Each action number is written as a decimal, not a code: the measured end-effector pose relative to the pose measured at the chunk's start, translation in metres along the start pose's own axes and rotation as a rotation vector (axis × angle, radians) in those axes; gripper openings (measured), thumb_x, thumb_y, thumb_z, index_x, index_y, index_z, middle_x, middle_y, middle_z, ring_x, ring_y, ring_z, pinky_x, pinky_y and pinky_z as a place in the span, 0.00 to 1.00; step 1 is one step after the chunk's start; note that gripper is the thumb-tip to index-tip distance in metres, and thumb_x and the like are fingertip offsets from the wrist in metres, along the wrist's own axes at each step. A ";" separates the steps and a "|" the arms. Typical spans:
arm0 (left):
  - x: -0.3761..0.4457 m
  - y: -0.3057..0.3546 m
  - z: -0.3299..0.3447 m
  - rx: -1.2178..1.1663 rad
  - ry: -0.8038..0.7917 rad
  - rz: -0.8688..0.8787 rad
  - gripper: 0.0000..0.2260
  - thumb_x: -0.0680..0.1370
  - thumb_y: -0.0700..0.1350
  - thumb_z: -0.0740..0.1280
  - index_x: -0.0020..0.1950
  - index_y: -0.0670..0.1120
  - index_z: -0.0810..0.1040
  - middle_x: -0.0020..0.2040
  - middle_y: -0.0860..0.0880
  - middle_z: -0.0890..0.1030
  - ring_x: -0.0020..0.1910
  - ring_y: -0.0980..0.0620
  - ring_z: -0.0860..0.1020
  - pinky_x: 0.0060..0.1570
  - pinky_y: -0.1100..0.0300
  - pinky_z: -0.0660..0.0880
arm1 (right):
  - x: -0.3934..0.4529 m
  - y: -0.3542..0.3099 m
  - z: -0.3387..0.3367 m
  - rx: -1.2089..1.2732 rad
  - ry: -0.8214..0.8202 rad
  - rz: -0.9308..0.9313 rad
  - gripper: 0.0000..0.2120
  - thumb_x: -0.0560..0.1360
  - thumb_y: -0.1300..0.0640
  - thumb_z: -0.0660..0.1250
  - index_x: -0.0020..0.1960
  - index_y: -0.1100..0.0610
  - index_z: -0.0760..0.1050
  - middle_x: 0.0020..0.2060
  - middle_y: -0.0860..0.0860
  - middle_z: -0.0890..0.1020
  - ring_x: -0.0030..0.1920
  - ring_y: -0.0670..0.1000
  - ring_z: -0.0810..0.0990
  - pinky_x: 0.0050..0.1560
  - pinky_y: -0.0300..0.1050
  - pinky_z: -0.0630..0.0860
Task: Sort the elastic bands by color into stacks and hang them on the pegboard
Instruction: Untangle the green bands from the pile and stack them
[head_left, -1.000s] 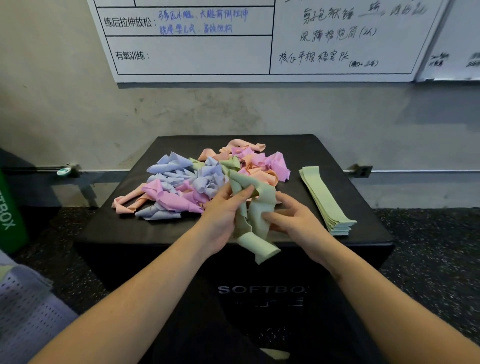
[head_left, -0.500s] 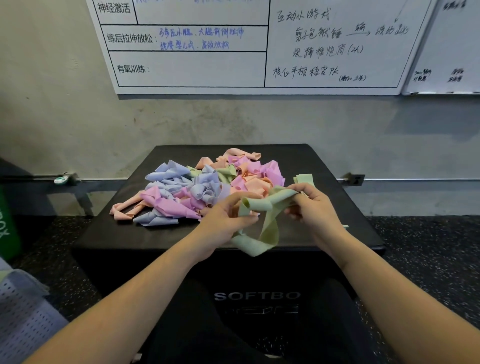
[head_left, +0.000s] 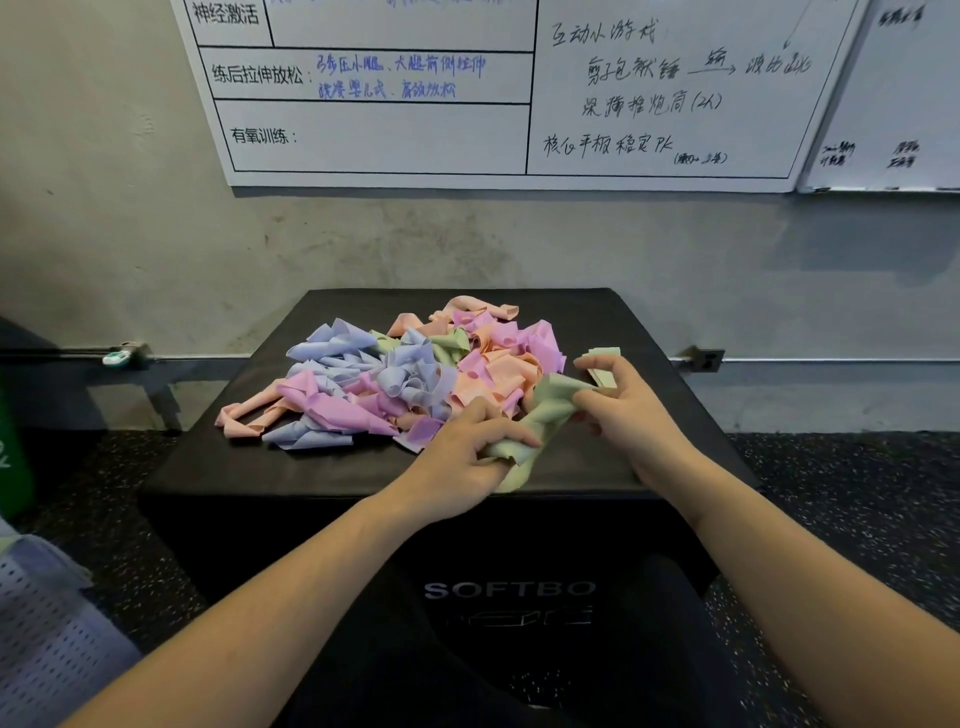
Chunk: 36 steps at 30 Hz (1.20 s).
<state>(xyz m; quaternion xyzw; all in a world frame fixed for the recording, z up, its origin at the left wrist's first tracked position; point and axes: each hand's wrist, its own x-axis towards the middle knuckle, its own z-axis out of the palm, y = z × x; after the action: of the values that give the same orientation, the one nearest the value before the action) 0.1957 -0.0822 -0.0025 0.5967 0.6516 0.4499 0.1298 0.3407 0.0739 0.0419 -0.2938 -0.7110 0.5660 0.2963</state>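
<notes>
A tangled heap of elastic bands (head_left: 395, 379) in blue, pink, peach and green lies on a black soft box (head_left: 249, 462). One pale green band (head_left: 545, 415) stretches between my hands just above the box's front right. My left hand (head_left: 467, 457) grips its lower, crumpled end near the front edge. My right hand (head_left: 628, 410) pinches its upper end. The flat stack of green bands (head_left: 605, 358) sits behind my right hand, mostly hidden by it.
A whiteboard (head_left: 467, 93) with handwriting hangs on the concrete wall behind the box. A perforated grey panel (head_left: 47, 639) shows at the lower left, a green object (head_left: 13, 467) at the left edge. Speckled dark floor surrounds the box.
Both hands have lowered the green band toward the box top. My right hand moved right, over the green stack, and my left hand drew the band's other end toward the front edge.
</notes>
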 end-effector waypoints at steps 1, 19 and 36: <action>0.000 -0.001 0.000 0.005 -0.006 -0.004 0.19 0.74 0.41 0.69 0.54 0.66 0.80 0.49 0.59 0.70 0.53 0.56 0.73 0.57 0.70 0.66 | 0.000 -0.001 -0.001 -0.017 -0.004 0.010 0.14 0.77 0.65 0.65 0.58 0.50 0.76 0.41 0.50 0.84 0.34 0.44 0.81 0.33 0.34 0.73; 0.044 0.028 0.009 -0.424 0.199 -0.277 0.16 0.77 0.57 0.71 0.61 0.56 0.72 0.60 0.48 0.80 0.60 0.51 0.80 0.58 0.56 0.79 | -0.006 -0.030 0.002 0.069 -0.161 -0.155 0.08 0.82 0.60 0.65 0.52 0.51 0.82 0.40 0.46 0.84 0.41 0.42 0.81 0.41 0.33 0.76; 0.046 0.021 0.020 -0.592 0.217 -0.678 0.12 0.82 0.51 0.67 0.62 0.47 0.81 0.53 0.48 0.84 0.52 0.48 0.83 0.48 0.58 0.82 | -0.019 0.018 0.015 0.010 0.152 -0.144 0.17 0.71 0.52 0.79 0.47 0.54 0.71 0.38 0.47 0.73 0.35 0.41 0.70 0.38 0.32 0.70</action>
<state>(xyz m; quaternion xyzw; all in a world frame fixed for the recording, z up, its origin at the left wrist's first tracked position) 0.2120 -0.0347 0.0192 0.2365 0.6635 0.6086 0.3654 0.3429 0.0537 0.0196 -0.2826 -0.7030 0.5229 0.3906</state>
